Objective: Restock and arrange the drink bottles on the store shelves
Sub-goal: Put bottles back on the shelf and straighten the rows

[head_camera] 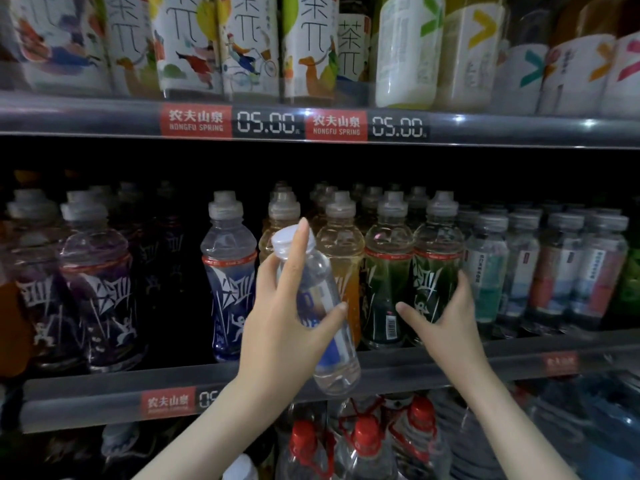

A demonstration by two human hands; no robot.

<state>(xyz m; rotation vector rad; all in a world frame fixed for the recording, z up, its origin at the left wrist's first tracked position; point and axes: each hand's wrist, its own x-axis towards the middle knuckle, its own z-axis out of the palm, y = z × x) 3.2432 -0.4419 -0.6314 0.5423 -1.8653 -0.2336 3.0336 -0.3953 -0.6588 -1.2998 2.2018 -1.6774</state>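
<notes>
Head view shows my left hand wrapped round a clear plastic drink bottle with a white cap and a blue label. The thumb is on the side facing me and one finger points up beside the cap. The bottle is up in the air in front of the grey middle shelf, and it leans with its cap toward the left.

I think this bottle is full, so it will feel a bit heavy. The plastic looks smooth and thin. It may slip, and it may squash if I squeeze hard. The best place to hold it is round the middle, on the label, where my hand is now.

My right hand is off to the right of the left hand, and the two do not touch. It holds a green drink bottle with a grey cap low down, thumb on one side and fingers on the other. That bottle stands up straight in the front row of the shelf, close against another green one.

The clear bottle is see-through at the top and bottom. Its label is blue and white, with a bit of yellow near the top.
</notes>
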